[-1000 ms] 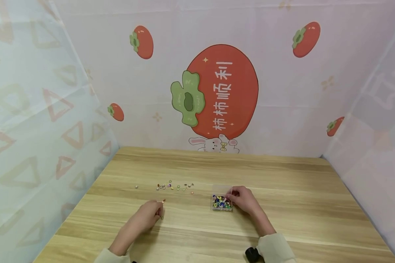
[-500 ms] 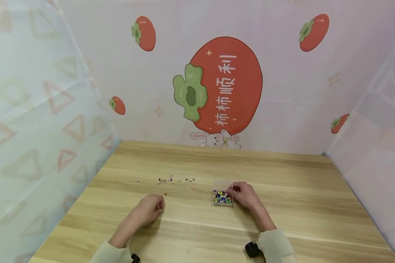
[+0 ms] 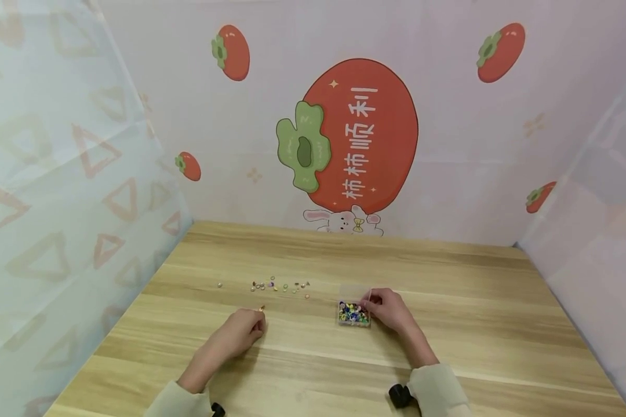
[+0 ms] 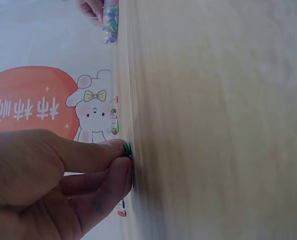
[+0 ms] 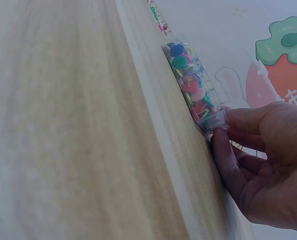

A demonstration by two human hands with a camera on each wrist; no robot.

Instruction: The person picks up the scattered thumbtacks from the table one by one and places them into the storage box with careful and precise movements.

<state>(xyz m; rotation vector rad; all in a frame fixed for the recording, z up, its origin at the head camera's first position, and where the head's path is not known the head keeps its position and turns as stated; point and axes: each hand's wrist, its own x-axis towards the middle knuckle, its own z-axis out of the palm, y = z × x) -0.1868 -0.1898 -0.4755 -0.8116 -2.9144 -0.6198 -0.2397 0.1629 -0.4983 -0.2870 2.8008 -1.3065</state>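
Note:
Low over the table, my left hand (image 3: 242, 331) has thumb and finger closed together, and in the left wrist view they pinch a green thumbtack (image 4: 127, 148) at the wood surface. A small orange-gold tack (image 3: 262, 308) lies just beyond its knuckles. On the right, a clear plastic box (image 5: 216, 120) full of colourful thumbtacks (image 5: 190, 83) stands on the table with its transparent lid (image 3: 353, 291) raised at the back. My right hand (image 3: 388, 310) grips the box's right side between thumb and fingers.
Several loose thumbtacks (image 3: 285, 286) are scattered in a band beyond my left hand, with a single one (image 3: 219, 285) farther left. The wooden table (image 3: 448, 289) meets a printed cloth wall (image 3: 448, 174) at the back, and cloth hangs along both sides.
My left fingers have drawn in over the tack at their tips, which showed beneath them before. The right hand stays on the box. The head view has shifted slightly.

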